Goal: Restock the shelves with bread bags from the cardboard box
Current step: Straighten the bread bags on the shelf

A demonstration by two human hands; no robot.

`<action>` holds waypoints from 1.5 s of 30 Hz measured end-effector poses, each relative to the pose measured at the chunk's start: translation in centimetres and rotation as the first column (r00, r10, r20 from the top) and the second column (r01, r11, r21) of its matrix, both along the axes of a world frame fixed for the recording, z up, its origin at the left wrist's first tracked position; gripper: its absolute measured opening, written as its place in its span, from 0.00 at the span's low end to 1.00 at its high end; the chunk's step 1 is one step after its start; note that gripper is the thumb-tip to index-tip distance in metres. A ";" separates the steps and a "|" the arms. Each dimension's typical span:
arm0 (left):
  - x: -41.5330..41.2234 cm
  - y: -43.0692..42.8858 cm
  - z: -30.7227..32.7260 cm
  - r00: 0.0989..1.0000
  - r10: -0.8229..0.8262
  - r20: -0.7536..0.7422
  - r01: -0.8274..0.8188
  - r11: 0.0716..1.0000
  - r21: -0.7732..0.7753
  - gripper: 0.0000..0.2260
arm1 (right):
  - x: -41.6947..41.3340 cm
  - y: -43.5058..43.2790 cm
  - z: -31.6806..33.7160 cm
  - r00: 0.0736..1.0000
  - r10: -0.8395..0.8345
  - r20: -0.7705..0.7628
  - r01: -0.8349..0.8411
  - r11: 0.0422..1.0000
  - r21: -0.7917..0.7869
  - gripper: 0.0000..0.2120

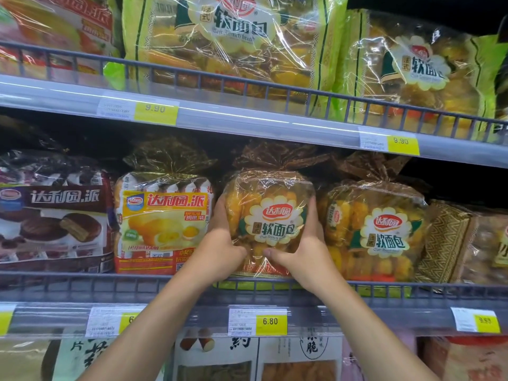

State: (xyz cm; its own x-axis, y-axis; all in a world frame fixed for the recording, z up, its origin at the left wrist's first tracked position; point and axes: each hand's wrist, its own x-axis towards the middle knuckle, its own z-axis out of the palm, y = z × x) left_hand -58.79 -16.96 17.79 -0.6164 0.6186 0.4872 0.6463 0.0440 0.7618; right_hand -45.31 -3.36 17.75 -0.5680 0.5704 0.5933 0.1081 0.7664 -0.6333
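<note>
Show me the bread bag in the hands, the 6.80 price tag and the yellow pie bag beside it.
bread bag (270, 224): head view, centre of its flower-shaped label.
6.80 price tag (270, 321): head view, yellow part with the number.
yellow pie bag (165, 224): head view, middle of its front panel.

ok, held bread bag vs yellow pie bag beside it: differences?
The held bread bag: clear wrap, golden rolls visible, flower-shaped label; yellow pie bag: printed yellow-orange front. The left hand and right hand grip the held bread bag's sides; the yellow pie bag stands untouched. Both upright on one shelf, tops gathered.
</note>
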 end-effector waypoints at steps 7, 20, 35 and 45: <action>-0.4 1.5 0.3 0.998 0.068 -0.017 -0.069 0.997 -0.039 0.51 | -0.6 0.7 -0.2 1.000 0.005 0.016 -0.005 1.000 0.003 0.65; 0.0 1.5 0.1 0.993 0.108 -0.040 -0.108 0.994 -0.019 0.51 | -0.7 0.6 -0.2 1.000 -0.014 -0.014 0.014 1.000 -0.025 0.65; 3.6 -0.3 -0.9 0.905 0.289 -0.311 -0.202 0.938 0.283 0.38 | -0.2 -2.5 1.8 0.984 -0.175 -0.015 0.175 0.984 0.037 0.63; 4.3 0.0 -1.9 0.644 0.521 -0.561 -0.328 0.850 0.414 0.30 | 7.0 -3.9 0.6 0.963 -0.097 -0.253 0.175 0.936 0.305 0.31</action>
